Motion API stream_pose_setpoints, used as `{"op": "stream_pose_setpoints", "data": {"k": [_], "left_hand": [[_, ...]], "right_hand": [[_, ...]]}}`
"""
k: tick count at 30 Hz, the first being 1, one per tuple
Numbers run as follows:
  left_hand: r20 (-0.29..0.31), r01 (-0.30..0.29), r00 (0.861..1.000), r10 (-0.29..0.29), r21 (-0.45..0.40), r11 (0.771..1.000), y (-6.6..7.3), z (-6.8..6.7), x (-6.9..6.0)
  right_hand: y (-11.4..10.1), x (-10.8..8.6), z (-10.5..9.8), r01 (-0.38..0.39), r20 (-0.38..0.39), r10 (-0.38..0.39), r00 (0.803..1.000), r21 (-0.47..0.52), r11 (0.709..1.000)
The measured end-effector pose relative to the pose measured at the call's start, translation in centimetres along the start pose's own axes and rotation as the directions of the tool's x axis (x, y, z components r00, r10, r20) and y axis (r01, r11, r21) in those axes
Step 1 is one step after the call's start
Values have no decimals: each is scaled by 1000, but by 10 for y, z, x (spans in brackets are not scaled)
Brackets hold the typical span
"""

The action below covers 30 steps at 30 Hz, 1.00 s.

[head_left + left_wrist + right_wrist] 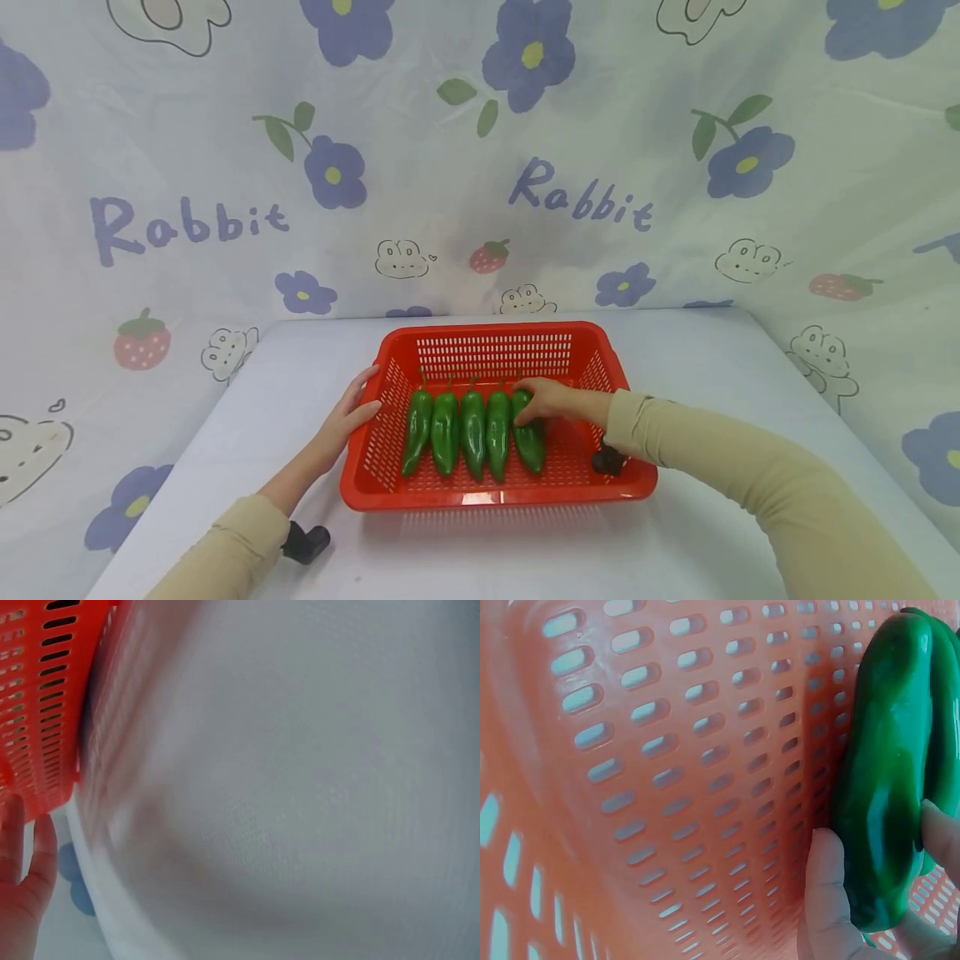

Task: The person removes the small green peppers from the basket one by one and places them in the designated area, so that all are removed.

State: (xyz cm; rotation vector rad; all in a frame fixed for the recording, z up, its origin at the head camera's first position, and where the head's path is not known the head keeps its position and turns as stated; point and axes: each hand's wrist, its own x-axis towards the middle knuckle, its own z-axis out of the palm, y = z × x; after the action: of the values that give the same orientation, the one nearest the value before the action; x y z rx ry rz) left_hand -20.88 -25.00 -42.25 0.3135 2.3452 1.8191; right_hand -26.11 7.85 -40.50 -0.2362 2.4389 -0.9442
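A red perforated plastic basket [420,501] stands on the table. Several long green peppers [445,433] lie side by side in it, stems toward the back. My right hand [546,397] reaches inside and holds the rightmost green pepper [531,450] near its stem end. In the right wrist view, thumb and fingers are on either side of that pepper [881,772], which lies close against its neighbour. At the basket's left side, my left hand [354,410] touches the rim with fairly straight fingers. The left wrist view shows this hand [22,885] at its edge, beside the basket wall [45,697].
A white cloth covers the table [307,367] around the basket. Behind and beside it hangs a patterned curtain [450,200] with flowers and rabbits. Black devices are worn at the left wrist [306,543] and the right wrist [607,460].
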Motion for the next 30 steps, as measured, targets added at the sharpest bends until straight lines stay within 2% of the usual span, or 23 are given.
{"op": "stream_pose_setpoints", "data": {"k": [4,12,23,30], "left_hand": [[-4,5,1000,-5,0,1000,0,0,1],[2,-3,1000,3,-9,1000,1,1,0],[-1,-1,1000,1,-15,1000,1,2,-1],[-5,6,1000,-6,-17,1000,1,2,-1]], "right_hand": [[-1,0,-1,-11,20,10,1000,37,999],[-1,1,-3,-13,7,12,1000,74,997],[-3,-3,-16,49,-9,-48,999,116,992],[-2,-3,-23,46,29,-54,998,236,971]]}}
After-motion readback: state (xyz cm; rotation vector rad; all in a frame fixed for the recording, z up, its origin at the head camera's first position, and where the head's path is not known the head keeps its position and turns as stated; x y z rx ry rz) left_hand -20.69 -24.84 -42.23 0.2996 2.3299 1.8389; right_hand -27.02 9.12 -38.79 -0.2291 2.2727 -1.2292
